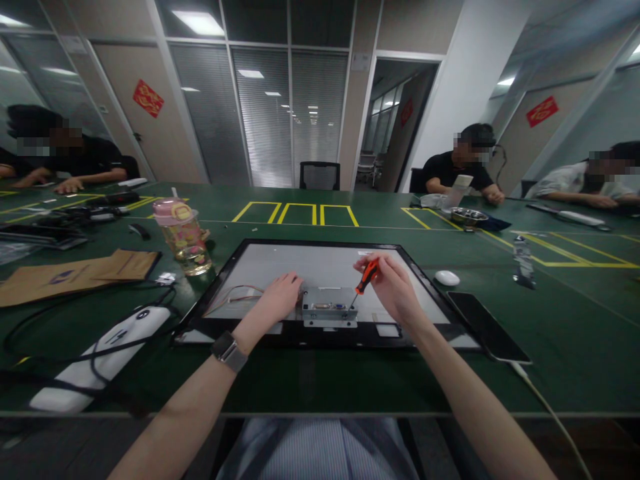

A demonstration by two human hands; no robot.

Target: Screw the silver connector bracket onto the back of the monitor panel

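Observation:
A flat display panel (325, 259) with a black frame lies back side up on the table in front of me. Near its front edge sits a silver metal bracket (330, 316) with video ports on its face. My right hand (393, 287) grips an orange-and-black screwdriver (369, 275), its shaft slanting down to the bracket's right end. At the bracket's left end, my left hand (281, 298) holds with bent fingers; the fingertips are partly hidden. Thin wires (235, 293) run across the panel left of that hand.
Left of the panel stand a pink-lidded bottle (184, 240) and a white power strip (105, 357) with black cables; a brown paper bag (70, 275) lies beyond. On the right are a phone (487, 327) with a cable and a white case (447, 278). Other people sit across the green table (310, 380).

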